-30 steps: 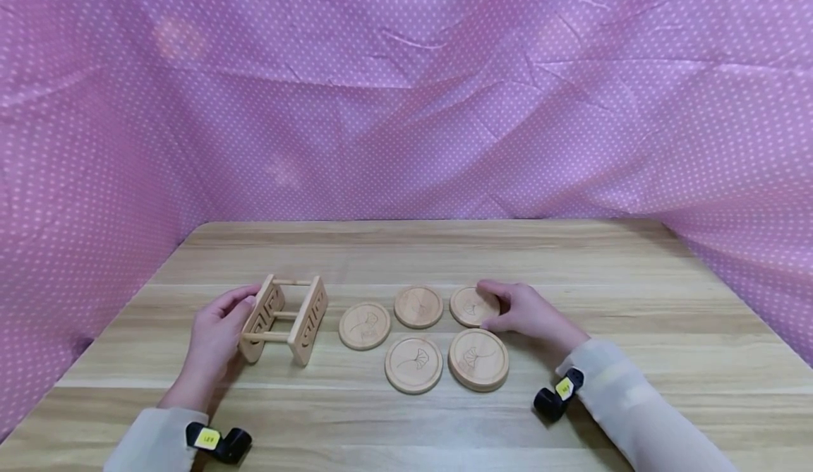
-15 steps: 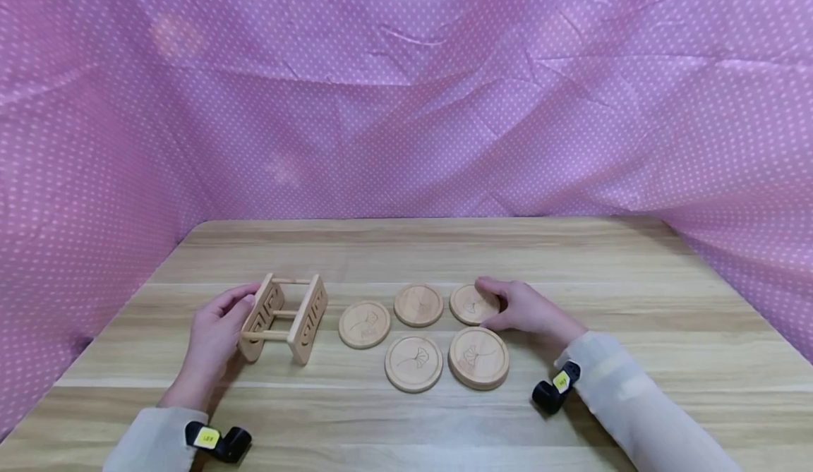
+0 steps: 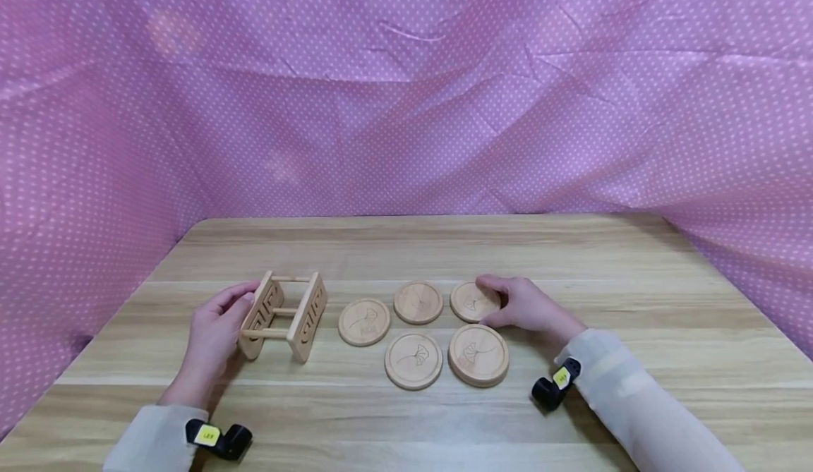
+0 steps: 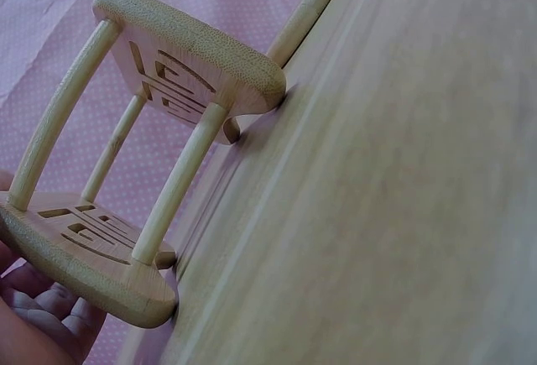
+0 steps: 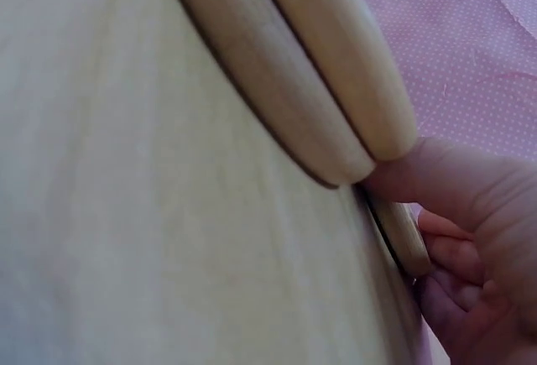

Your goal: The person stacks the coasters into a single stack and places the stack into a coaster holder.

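While my left hand point(image 3: 216, 331) curls round the near end panel of the rack point(image 3: 284, 316), my right hand point(image 3: 526, 305) pinches the edge of the far right coaster point(image 3: 471, 301), thumb on its near rim and fingers over its far rim. On the right wrist view my thumb point(image 5: 445, 176) presses against the coaster's edge point(image 5: 401, 232), which lies flat on the table point(image 3: 444, 253). Just in front of my right hand lies a thicker stack point(image 3: 478, 355) of two coasters, almost touching my thumb and close beside the piece I hold. Left of it sits another coaster point(image 3: 413, 361), and two more lie in the back row, one point(image 3: 418, 303) next to the pinched one and one point(image 3: 364, 322) nearer the rack. The rack stands on the table, its two fretwork panels joined by rods, well apart from my right hand, with those coasters between. Pink dotted cloth point(image 3: 406, 91) hangs behind and to both sides.
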